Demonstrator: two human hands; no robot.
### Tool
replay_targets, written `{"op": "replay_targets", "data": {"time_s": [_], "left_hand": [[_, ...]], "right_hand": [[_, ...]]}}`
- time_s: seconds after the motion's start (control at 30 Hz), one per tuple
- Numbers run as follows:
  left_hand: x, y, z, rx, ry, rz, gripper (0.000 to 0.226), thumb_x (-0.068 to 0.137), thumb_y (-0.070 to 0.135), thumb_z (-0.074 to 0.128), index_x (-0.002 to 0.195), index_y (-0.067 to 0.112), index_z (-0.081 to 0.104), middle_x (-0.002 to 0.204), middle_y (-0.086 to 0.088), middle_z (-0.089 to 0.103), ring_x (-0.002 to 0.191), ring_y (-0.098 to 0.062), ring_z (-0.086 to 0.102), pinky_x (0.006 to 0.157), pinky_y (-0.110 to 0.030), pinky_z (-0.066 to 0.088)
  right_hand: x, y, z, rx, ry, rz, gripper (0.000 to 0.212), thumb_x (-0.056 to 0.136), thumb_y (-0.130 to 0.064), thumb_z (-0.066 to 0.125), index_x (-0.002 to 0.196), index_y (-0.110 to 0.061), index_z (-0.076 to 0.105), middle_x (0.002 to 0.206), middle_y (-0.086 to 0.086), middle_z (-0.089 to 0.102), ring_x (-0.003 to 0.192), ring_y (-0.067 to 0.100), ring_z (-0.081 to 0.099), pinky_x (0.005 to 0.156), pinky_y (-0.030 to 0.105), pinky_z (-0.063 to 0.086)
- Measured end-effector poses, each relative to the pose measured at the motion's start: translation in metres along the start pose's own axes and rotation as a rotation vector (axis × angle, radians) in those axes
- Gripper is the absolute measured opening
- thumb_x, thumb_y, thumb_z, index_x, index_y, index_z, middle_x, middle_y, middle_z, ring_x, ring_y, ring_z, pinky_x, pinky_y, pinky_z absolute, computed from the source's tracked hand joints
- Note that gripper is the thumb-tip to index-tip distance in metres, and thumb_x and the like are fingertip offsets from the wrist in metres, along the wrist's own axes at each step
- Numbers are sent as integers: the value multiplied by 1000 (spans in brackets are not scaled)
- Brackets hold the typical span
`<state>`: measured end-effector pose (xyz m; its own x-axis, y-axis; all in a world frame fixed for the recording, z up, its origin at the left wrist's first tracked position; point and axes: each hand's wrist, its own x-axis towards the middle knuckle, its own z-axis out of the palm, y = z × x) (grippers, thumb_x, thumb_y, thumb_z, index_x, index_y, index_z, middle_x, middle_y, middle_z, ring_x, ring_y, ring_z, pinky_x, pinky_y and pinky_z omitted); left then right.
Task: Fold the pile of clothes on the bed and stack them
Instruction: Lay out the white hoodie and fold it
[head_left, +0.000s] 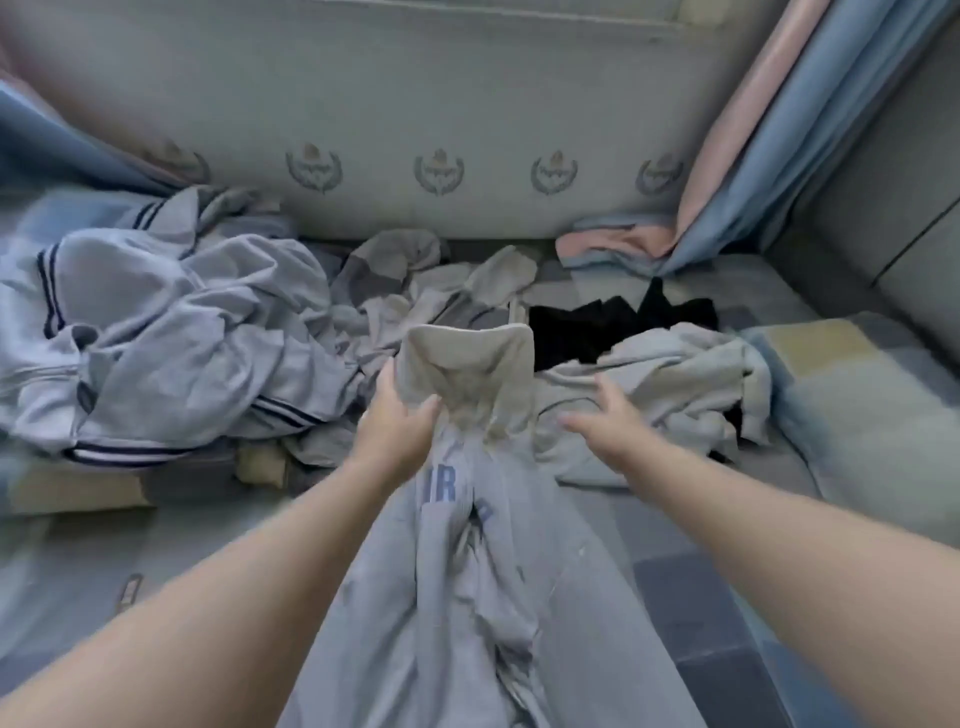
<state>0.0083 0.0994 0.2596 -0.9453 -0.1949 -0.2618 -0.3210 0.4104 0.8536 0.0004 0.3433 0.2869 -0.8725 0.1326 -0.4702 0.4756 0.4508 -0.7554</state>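
A grey hoodie (467, 571) runs up the middle of the bed (691, 597), from the near edge towards the far edge, bunched lengthwise, with blue letters partly hidden in its folds. The left hand (397, 421) grips it at the neck, thumb on the near side and fingers curled round the far side of the gathered cloth, so that the pale hood (467, 358) stands up above the fist. The right hand (608, 421) is beside it to the right, apart from the hoodie, fingers spread and holding nothing. It is blurred, and I cannot tell whether it touches the crumpled grey top (670, 374) under it. Just beyond that top lies a black garment (597, 327), partly covered by it. The main pile (171, 332) sits towards the far left corner of the bed: loose pale grey clothes, some with dark stripes at their hems, spilling towards the middle behind the hood. A cloth (613, 244) in pink and blue lies at the far edge, right of centre. A padded panel (415, 104) with a row of crests stands along the far edge, and a pink and blue curtain (779, 130) hangs at the far right corner. A cushion (857, 405) in pale blocks of colour lies along the right edge.
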Motion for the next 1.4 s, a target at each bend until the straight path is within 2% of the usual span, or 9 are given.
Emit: {"op": "replay_targets", "data": {"time_s": [0.2, 0.3, 0.53, 0.77, 0.97, 1.1, 1.2, 1.3, 1.4], "left_hand": [[-93, -152, 52, 283, -229, -173, 72, 100, 39, 54, 160, 24, 18, 164, 1, 26, 150, -22, 26, 119, -37, 25], [-139, -194, 73, 316, -302, -226, 68, 99, 38, 57, 157, 20, 26, 160, 0, 35, 146, -22, 34, 116, -34, 30], [-246, -251, 118, 407, -409, -333, 67, 94, 43, 63, 151, 23, 35, 152, -2, 41, 127, -18, 50, 99, -28, 39], [-323, -301, 162, 230, -241, -393, 107, 71, 35, 88, 153, 24, 19, 139, 4, 52, 124, -16, 54, 103, -38, 48], [-330, -313, 204, 755, -129, -380, 79, 75, 63, 74, 126, 15, 40, 133, -4, 46, 122, -29, 49, 99, -47, 40], [-322, -320, 213, 774, -25, -369, 47, 91, 40, 61, 126, 16, 41, 134, -8, 47, 125, -32, 45, 96, -48, 36], [-317, -329, 199, 748, -19, -293, 26, 94, 24, 52, 118, 17, 45, 120, -7, 57, 114, -32, 51, 91, -46, 37], [-323, -336, 178, 750, -69, -211, 17, 97, 21, 47, 113, 18, 43, 101, -8, 64, 100, -34, 56, 85, -44, 39], [-332, -346, 150, 832, -94, -162, 18, 102, 34, 44, 108, 18, 39, 95, -12, 67, 90, -36, 61, 79, -42, 38]], "right_hand": [[-33, 188, 21, -159, -87, 170, 88, 91, -32, 69, 160, -28, 14, 163, -3, 28, 146, 21, 33, 111, 34, 33], [-60, 239, 14, -196, -126, 198, 82, 92, -30, 68, 159, -28, 20, 152, -13, 37, 144, 18, 37, 113, 35, 33], [-117, 330, 21, -243, -208, 261, 77, 95, -27, 66, 158, -30, 22, 161, 1, 32, 146, 25, 34, 109, 36, 33], [-151, 409, 64, -532, -456, 117, 96, 83, -42, 76, 158, -29, 19, 161, 7, 29, 147, 27, 29, 117, 37, 29], [-162, 446, 111, -764, -431, 45, 107, 73, -69, 72, 156, -34, 14, 167, 3, -4, 151, 33, 3, 119, 49, 25], [-167, 440, 141, -780, -212, 105, 102, 72, -84, 56, 151, -28, 22, 167, 2, -1, 152, 31, 2, 114, 57, 28], [-161, 430, 159, -732, -110, 173, 82, 86, -72, 50, 148, -24, 27, 167, 4, 4, 152, 31, 4, 111, 61, 27], [-159, 420, 158, -614, -48, 171, 49, 95, -31, 47, 143, -22, 41, 164, 4, 17, 150, 30, 15, 111, 58, 32], [-169, 421, 134, -755, -38, 58, 33, 87, -8, 46, 119, -13, 54, 138, 7, 47, 126, 33, 42, 86, 42, 42]]}}
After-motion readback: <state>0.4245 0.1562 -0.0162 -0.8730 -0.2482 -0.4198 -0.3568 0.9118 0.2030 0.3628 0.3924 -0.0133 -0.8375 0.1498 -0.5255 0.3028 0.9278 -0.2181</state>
